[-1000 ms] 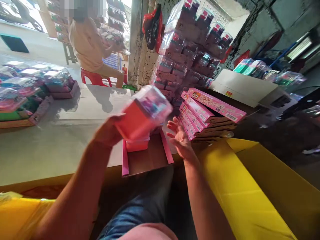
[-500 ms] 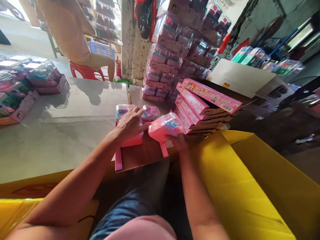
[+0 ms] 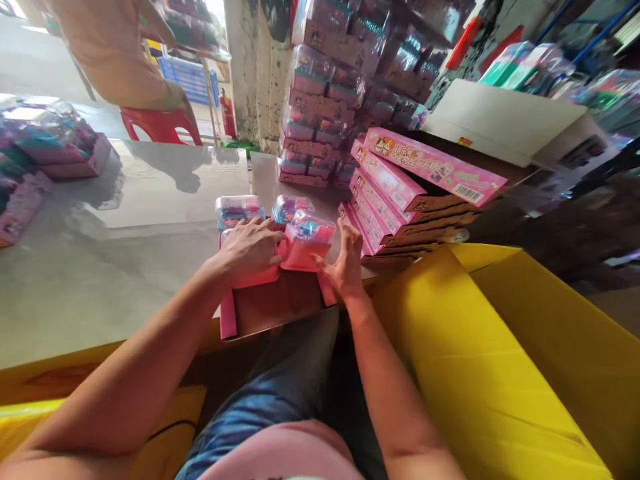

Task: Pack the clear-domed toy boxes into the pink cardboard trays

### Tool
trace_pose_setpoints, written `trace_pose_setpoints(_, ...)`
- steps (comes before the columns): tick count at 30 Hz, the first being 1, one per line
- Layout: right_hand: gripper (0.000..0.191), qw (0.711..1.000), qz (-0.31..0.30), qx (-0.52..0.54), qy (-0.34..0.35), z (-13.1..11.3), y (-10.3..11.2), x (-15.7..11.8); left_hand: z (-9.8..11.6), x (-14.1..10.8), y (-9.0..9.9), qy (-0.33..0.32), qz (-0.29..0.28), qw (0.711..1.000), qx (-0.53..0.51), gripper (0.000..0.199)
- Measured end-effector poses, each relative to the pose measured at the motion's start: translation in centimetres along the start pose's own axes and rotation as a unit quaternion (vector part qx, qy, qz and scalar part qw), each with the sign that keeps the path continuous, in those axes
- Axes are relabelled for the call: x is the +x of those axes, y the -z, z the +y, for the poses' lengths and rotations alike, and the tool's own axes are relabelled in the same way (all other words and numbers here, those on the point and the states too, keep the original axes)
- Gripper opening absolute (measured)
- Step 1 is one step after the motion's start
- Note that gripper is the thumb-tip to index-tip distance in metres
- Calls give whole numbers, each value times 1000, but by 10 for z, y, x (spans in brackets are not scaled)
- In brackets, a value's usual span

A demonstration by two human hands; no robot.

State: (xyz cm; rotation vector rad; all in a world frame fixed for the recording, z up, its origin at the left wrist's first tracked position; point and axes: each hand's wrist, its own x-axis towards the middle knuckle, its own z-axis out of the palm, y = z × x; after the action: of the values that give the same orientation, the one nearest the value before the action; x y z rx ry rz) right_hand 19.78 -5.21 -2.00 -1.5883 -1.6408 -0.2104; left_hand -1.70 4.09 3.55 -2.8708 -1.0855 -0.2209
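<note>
A pink-bottomed clear plastic box [image 3: 306, 252] with small colourful items inside sits upright in an open display carton [image 3: 280, 303] with pink sides. My right hand [image 3: 346, 263] is just right of this box, thumb and fingers spread, the thumb at its lower side. My left hand [image 3: 250, 248] lies over another pink box [image 3: 257, 277] in the carton, its fingers stretched toward the first box. Behind them stand a similar box [image 3: 239, 210] at the back left and one [image 3: 293, 207] at the back right. My left hand partly hides the box beneath it.
Flattened pink cartons [image 3: 395, 190] are stacked at the right, beside a white carton [image 3: 500, 123] of packed goods. A big yellow box [image 3: 480, 360] stands close on my right. Wrapped packs [image 3: 320, 87] rise behind. Another person [image 3: 110, 53] sits on a red stool [image 3: 160, 125] across the table.
The pink box has gone from tilted in my right hand to upright in the carton. My right hand has opened and let go of it. The view has shifted slightly.
</note>
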Motion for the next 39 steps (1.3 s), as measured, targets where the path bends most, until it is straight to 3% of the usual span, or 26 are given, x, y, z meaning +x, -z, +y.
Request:
trace_pose_setpoints(1, 67, 998, -6, -45, 41, -11, 0, -4, 0, 1, 0, -2, -4, 1000, 3, 40)
trace_pose_setpoints(3, 48, 982, -81, -110, 134, -28, -5, -9, 1, 2, 1, -1, -12, 1000, 7, 42)
trace_pose_setpoints(5, 43, 956, -158, -150, 198, -36, -13, -12, 1, 3, 2, 2, -19, 1000, 5, 42)
trace_pose_setpoints(7, 45, 942, -186, -175, 219, -33, -20, -12, 0, 4, 3, -2, -24, 1000, 3, 42)
trace_pose_setpoints(14, 44, 917, -209, -187, 284, -16, -22, -19, -7, 1, 7, -35, -33, 999, -15, 47)
trace_pose_setpoints(18, 42, 905, -208, -179, 326, -17, -27, -25, -6, -1, 11, -33, -44, 998, -32, 37)
trace_pose_setpoints(28, 35, 879, -253, -225, 336, -30, -35, -23, -14, -2, 10, 24, -51, 998, -39, 32)
trace_pose_setpoints(34, 31, 852, -268, -228, 389, -32, -35, -21, -8, 0, 13, -12, -53, 998, -9, 32)
trace_pose_setpoints(37, 25, 872, -277, -169, 367, -35, -22, -19, -11, 0, 7, -54, -34, 998, -6, 37)
trace_pose_setpoints(39, 26, 927, -209, -136, 279, -39, -12, -14, -11, -2, 5, -61, -20, 998, -9, 47)
